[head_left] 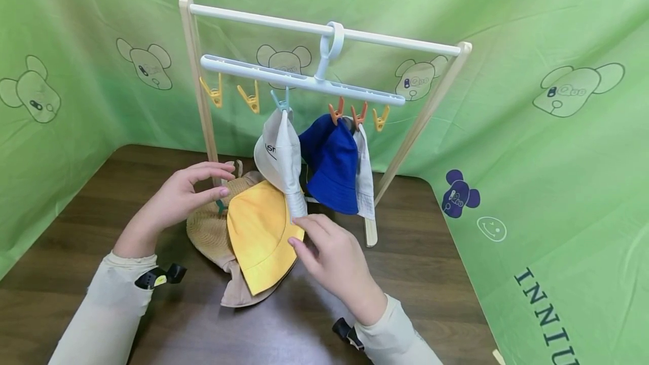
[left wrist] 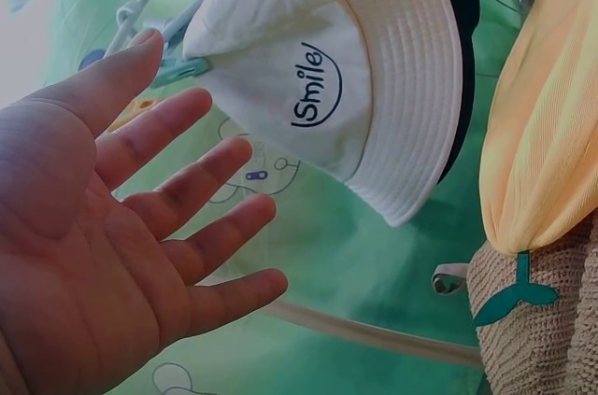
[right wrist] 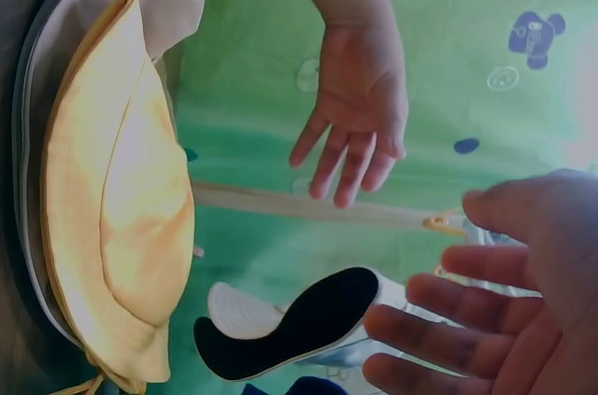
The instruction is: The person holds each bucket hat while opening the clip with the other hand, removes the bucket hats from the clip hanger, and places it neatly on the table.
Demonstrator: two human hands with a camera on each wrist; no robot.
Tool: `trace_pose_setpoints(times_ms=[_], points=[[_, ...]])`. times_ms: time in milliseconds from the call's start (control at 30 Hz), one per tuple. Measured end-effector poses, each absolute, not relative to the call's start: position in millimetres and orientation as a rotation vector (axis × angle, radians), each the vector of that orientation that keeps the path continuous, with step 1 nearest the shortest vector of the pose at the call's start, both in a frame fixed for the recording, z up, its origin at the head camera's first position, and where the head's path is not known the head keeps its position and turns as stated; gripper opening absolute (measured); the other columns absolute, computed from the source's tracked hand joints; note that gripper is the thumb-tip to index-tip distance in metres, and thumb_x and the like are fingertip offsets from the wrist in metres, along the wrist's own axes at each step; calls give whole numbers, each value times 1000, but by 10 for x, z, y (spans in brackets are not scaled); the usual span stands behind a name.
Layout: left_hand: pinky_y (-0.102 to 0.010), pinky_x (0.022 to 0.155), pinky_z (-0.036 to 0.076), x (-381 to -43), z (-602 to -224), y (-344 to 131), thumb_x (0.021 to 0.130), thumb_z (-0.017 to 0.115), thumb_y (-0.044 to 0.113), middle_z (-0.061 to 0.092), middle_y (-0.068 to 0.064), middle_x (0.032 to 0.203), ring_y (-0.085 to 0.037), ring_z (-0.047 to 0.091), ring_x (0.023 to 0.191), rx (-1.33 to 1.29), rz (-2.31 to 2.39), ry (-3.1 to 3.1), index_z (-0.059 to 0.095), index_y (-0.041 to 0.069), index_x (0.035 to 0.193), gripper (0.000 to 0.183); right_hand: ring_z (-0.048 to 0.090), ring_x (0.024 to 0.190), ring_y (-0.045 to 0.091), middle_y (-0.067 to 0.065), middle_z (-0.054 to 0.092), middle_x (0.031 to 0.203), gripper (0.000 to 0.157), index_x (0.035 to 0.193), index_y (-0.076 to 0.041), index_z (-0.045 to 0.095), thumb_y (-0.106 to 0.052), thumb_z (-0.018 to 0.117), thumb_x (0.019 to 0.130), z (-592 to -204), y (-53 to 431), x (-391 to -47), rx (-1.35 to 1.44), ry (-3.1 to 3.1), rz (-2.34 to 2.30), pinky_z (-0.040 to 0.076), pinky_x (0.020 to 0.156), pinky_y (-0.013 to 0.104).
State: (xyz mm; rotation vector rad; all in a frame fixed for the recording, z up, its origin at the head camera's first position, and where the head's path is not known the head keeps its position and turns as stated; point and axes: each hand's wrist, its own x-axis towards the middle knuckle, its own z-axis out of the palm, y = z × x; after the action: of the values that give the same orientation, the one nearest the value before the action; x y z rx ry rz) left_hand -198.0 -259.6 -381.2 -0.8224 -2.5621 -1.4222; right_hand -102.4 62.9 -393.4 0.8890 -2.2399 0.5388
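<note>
Both hands are empty with fingers spread. My left hand (head_left: 185, 193) hovers left of the hanging white bucket hat (head_left: 290, 154), beside the pile. In the left wrist view the palm faces that hat, which bears the word "Smile" (left wrist: 310, 87). A teal clip (head_left: 281, 98) grips its crown. My right hand (head_left: 337, 261) is at the white hat's lower brim, overlapping the right edge of a yellow bucket hat (head_left: 258, 230) in the head view. The yellow hat lies atop a tan knitted hat (head_left: 205, 235) with a green sprout tag (left wrist: 516, 300) and a beige hat (head_left: 238, 289).
A light blue clip hanger (head_left: 258, 71) hooks over the white rail (head_left: 390, 41) of a wooden stand (head_left: 423, 120). Orange clips (head_left: 359, 114) hold a blue bucket hat (head_left: 332, 168) and a pale hat (head_left: 364, 176). Yellow clips (head_left: 249, 99) hang bare. Green printed cloth (head_left: 558, 156) surrounds the brown table (head_left: 421, 275).
</note>
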Motion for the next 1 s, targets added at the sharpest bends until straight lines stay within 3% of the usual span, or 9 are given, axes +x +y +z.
trace_pose_setpoints(times_ms=[200, 433, 700, 1000], points=[[-56, 113, 35, -1977, -3826, -2579, 97, 73, 21, 59, -5, 147, -29, 47, 141, -837, -1428, -2562, 71, 13, 125, 29, 70, 109, 17, 4, 71, 118, 38, 127, -7, 69, -27, 74, 95, -3946, 673, -1060, 720, -2303, 647, 57, 90, 36], [-56, 112, 36, -1968, -3821, -2572, 97, 73, 22, 59, -4, 146, -28, 47, 141, -824, -1423, -2569, 72, 13, 125, 29, 70, 111, 20, 5, 70, 122, 48, 134, -9, 65, -34, 75, 94, -3967, 695, -1084, 591, -2379, 578, 59, 86, 41], [-57, 113, 36, -1973, -3831, -2565, 97, 73, 22, 57, -7, 148, -31, 47, 141, -842, -1418, -2576, 71, 12, 126, 31, 66, 117, 21, 6, 66, 130, 72, 144, -13, 55, -45, 82, 86, -4039, 690, -1138, 537, -2504, 613, 57, 91, 42], [-58, 112, 37, -1962, -3818, -2533, 97, 73, 22, 56, -8, 149, -32, 46, 142, -859, -1413, -2579, 70, 11, 128, 32, 62, 125, 26, 10, 61, 141, 82, 150, -10, 48, -52, 79, 87, -4106, 671, -1202, 494, -2578, 607, 56, 94, 46]])
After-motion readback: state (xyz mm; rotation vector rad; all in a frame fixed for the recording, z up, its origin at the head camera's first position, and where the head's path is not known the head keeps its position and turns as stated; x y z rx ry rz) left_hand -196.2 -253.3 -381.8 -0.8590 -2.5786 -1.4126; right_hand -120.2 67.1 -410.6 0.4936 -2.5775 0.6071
